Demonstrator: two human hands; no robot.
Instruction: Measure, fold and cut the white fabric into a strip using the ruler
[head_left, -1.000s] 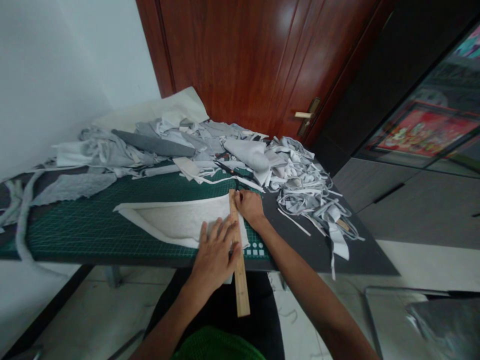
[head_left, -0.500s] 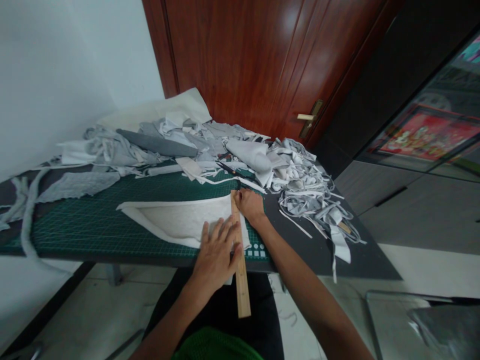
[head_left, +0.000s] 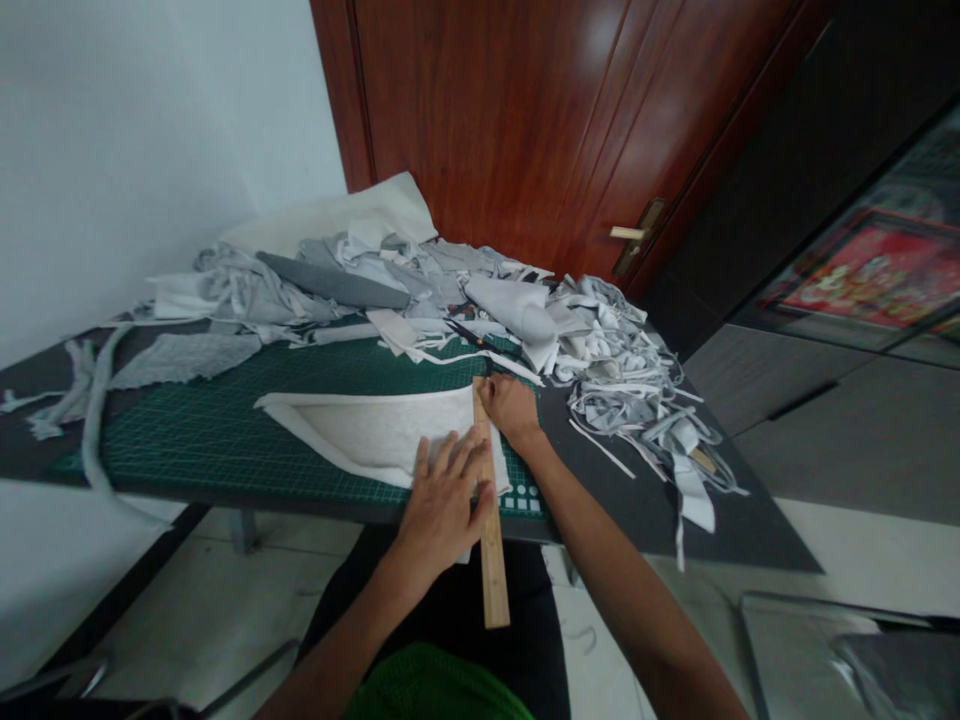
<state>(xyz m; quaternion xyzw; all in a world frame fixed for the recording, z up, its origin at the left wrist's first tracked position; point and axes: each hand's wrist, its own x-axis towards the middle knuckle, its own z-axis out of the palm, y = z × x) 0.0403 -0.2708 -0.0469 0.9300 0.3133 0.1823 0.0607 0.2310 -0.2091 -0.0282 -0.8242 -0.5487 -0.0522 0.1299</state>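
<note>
A wooden ruler (head_left: 492,570) lies across the right end of a pale grey fabric piece (head_left: 375,432) on the green cutting mat (head_left: 210,430); its near end overhangs the table edge. My left hand (head_left: 444,505) lies flat with fingers spread, pressing on the ruler and the fabric. My right hand (head_left: 508,407) is closed at the ruler's far end, its fingers curled round something too small to make out against the ruler's right edge.
A heap of grey and white fabric scraps (head_left: 615,370) covers the back and right of the dark table (head_left: 660,520). Loose strips (head_left: 90,400) trail off the left side. A red-brown door (head_left: 540,120) stands behind; a white wall is to the left.
Both hands, ruler and fabric stay in the same arrangement; only the camera has shifted, so everything sits a little further right in view.
</note>
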